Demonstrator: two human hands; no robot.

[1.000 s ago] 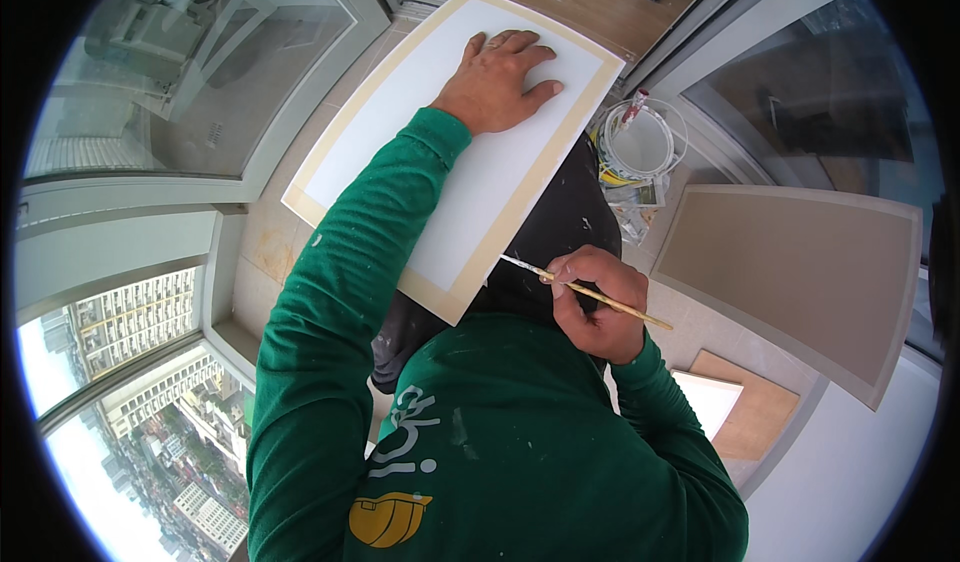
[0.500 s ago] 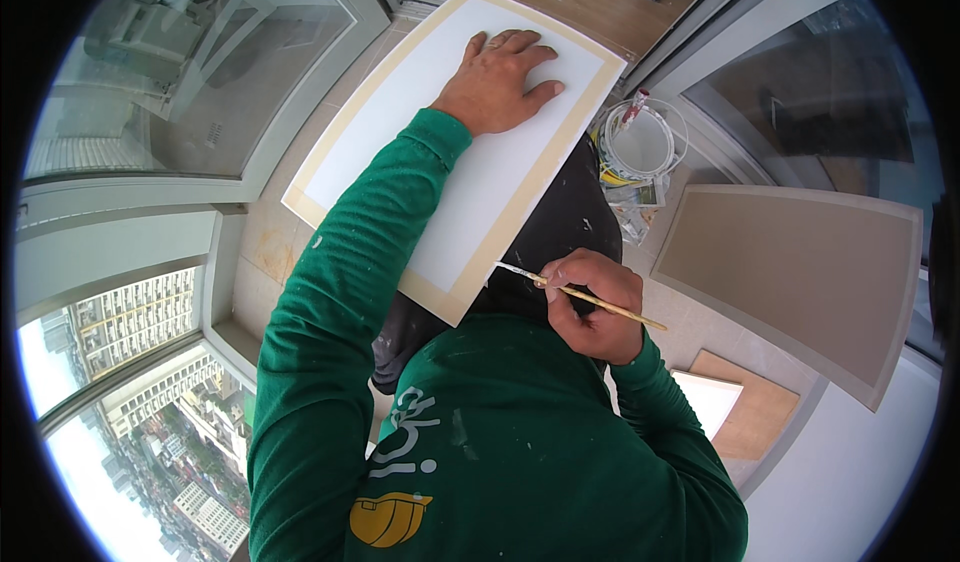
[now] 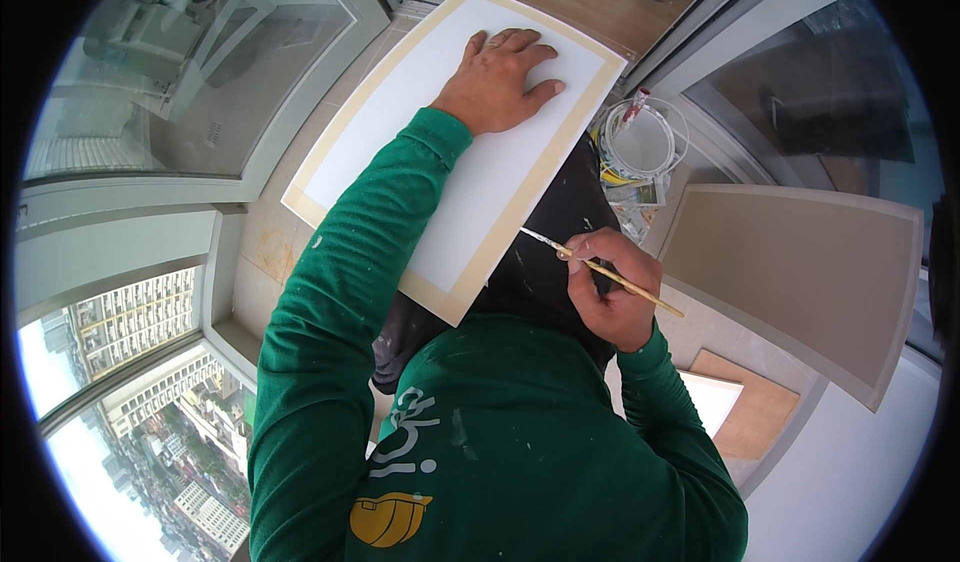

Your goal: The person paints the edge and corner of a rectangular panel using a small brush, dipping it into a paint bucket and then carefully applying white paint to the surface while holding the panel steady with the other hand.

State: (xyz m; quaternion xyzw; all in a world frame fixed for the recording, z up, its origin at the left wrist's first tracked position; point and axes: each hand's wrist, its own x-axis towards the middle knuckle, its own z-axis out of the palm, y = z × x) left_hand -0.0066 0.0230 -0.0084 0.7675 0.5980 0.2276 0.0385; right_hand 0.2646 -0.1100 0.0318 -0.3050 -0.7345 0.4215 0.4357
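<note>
Across my lap lies a white rectangular panel (image 3: 465, 207) with a beige border along its edges. My left hand (image 3: 500, 80) rests on its far part, fingers spread, palm down. A thin paintbrush (image 3: 625, 284) with a wooden handle is pinched in my right hand (image 3: 620, 287). White coats the brush's bristle end, which meets the panel's right edge. Whether it touches that edge or sits just beside it, I cannot tell.
An open paint bucket (image 3: 640, 144) with a brush standing at its rim is on the floor to the right. A larger beige panel (image 3: 790, 277) leans behind it. A brown board (image 3: 750, 402) lies lower right. Glass doors and a window (image 3: 130, 362) enclose the sides.
My right hand has moved away from me and slightly right, taking the brush tip farther up along the panel's right edge. The left hand and panel have stayed in place.
</note>
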